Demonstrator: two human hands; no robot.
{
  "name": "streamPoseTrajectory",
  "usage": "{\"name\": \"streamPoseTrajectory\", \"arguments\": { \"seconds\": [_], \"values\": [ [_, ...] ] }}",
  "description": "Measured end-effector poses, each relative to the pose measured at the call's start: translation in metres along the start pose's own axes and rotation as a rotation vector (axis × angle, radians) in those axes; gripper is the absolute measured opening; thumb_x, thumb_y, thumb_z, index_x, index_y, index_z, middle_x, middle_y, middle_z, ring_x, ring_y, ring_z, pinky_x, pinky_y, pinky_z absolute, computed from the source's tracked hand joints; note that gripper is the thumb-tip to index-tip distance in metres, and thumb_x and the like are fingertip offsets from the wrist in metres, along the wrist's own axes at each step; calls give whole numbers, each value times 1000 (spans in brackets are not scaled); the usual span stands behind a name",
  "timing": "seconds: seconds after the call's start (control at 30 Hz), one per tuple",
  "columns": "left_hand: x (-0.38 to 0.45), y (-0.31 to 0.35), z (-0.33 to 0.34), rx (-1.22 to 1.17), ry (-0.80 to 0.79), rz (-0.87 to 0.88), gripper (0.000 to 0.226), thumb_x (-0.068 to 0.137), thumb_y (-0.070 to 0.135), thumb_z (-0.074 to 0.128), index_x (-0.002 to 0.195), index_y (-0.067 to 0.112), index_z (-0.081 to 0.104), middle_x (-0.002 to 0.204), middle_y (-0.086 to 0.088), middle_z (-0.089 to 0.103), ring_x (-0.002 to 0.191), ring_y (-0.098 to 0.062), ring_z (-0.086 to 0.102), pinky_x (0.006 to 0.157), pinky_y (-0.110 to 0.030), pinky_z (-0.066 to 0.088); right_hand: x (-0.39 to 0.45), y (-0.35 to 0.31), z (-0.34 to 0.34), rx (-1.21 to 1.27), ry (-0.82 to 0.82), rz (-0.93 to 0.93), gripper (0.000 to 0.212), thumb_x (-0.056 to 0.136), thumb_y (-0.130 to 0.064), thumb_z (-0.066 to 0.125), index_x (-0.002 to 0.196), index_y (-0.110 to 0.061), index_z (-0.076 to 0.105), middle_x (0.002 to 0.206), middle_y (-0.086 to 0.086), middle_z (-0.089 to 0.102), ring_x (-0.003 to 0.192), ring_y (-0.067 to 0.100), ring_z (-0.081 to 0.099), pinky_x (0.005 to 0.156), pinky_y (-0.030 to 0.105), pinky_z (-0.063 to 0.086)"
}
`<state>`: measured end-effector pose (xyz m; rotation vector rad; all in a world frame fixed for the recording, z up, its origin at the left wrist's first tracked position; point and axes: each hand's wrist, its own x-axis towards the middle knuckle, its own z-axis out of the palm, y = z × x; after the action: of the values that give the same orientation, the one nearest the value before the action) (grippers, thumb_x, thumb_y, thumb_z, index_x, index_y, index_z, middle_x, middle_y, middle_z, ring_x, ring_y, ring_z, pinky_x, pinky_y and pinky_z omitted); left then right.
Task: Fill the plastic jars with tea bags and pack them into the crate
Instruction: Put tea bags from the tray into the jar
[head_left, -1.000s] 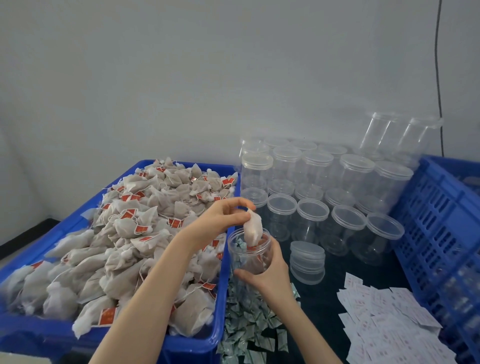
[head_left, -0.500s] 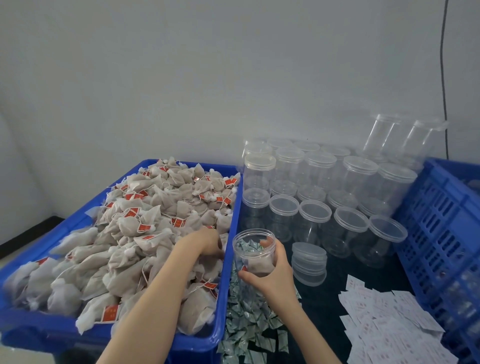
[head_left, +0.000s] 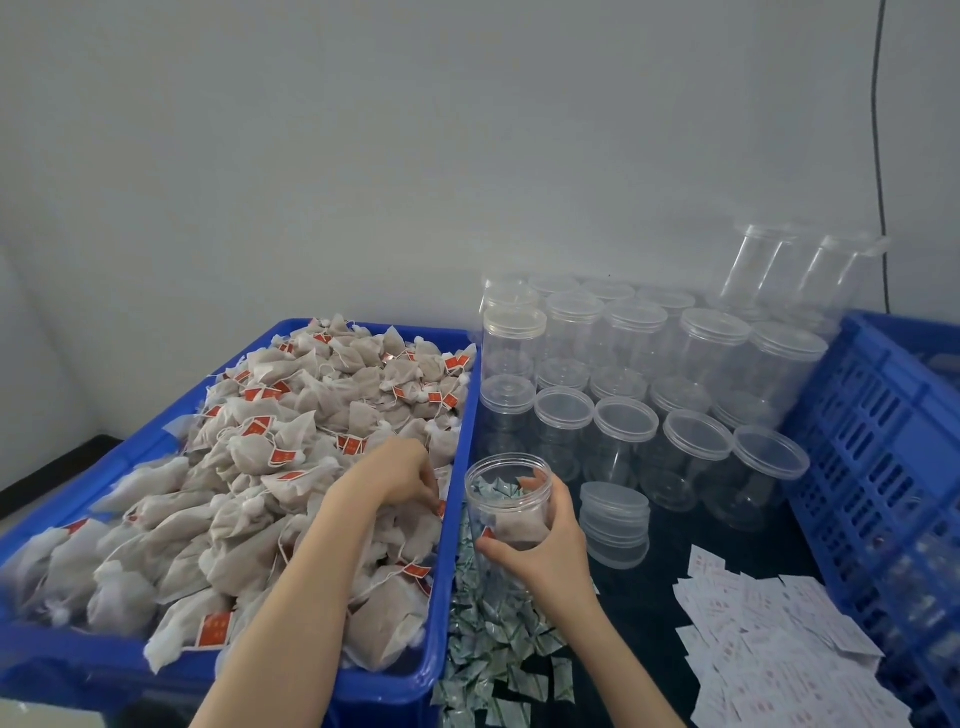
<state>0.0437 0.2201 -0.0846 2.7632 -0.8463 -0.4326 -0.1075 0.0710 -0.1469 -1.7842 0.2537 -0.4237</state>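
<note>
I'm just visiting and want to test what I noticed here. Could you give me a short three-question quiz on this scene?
1. True or false: the open jar in the right hand has a lid on.
2. Where does the left hand reach: A) the tea bags in the blue tray, B) the white slips, C) the blue crate?
3. What lies just right of that jar?

Key: 1 false; 2 A; 3 a stack of loose lids.
</note>
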Motion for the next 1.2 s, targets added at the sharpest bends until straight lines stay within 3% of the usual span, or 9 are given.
{"name": "streamPoseTrajectory", "arguments": {
  "seconds": [0.13,0.3,0.47,0.57,0.7,0.87,0.93,1.07,1.2],
  "values": [
    [-5,-1,-4,-126,56,51,13,84,21,71,72,25,66,77,11,65,68,-1,56,60,-13,41,-1,0,0,1,-7,1,94,59,-22,94,132,-43,38,130,-11,57,119,6,56,103,30,49],
    [-9,-2,-12,-236,160,64,9,86,23,69,77,25,68,75,13,66,68,-2,60,60,-12,41,-1,1,0,2,-10,-1,99,59,-21,94,140,-32,37,133,-7,55,122,10,55,106,39,47],
    [-11,4,-22,-523,485,83,6,87,27,66,82,27,65,81,11,65,77,-4,61,64,-12,40,-1,1,-1,3,-16,0,97,58,-24,93,138,-34,39,131,-9,56,120,9,56,105,39,48],
    [-10,11,-23,-557,686,58,2,89,26,64,87,25,63,80,13,61,75,-1,57,66,-13,41,-1,0,-1,-2,-15,-2,94,58,-24,93,132,-43,38,129,-13,56,119,5,56,104,34,49],
    [-14,20,-26,-781,822,129,3,90,21,63,89,25,63,81,13,64,77,-5,62,71,-16,48,1,1,-1,-3,-9,-5,93,59,-22,94,130,-44,39,128,-17,56,117,2,56,99,25,50],
    [-25,34,-26,-1121,665,350,17,91,9,59,85,25,64,78,13,69,73,-3,66,68,-17,55,-1,0,3,-32,2,-19,87,52,-36,90,116,-62,38,121,-24,59,112,-6,56,88,10,47],
    [-27,40,-25,-1086,549,402,17,90,7,59,85,23,63,78,15,70,73,-2,67,65,-13,53,-4,-1,5,-41,14,-28,83,49,-44,87,112,-67,38,116,-33,57,110,-9,55,84,7,47],
    [-26,53,-11,-842,253,467,15,83,9,70,84,22,64,80,9,71,77,-6,69,69,-17,54,-4,-3,6,-28,30,-26,92,47,-48,85,127,-49,40,121,-21,58,112,0,57,91,23,51],
    [-18,58,2,-203,181,443,11,80,24,73,79,35,71,77,19,68,76,1,62,75,-19,52,-4,-3,4,-76,32,-14,102,47,-44,86,137,-41,38,129,-14,57,115,5,58,97,33,52]
  ]
}}
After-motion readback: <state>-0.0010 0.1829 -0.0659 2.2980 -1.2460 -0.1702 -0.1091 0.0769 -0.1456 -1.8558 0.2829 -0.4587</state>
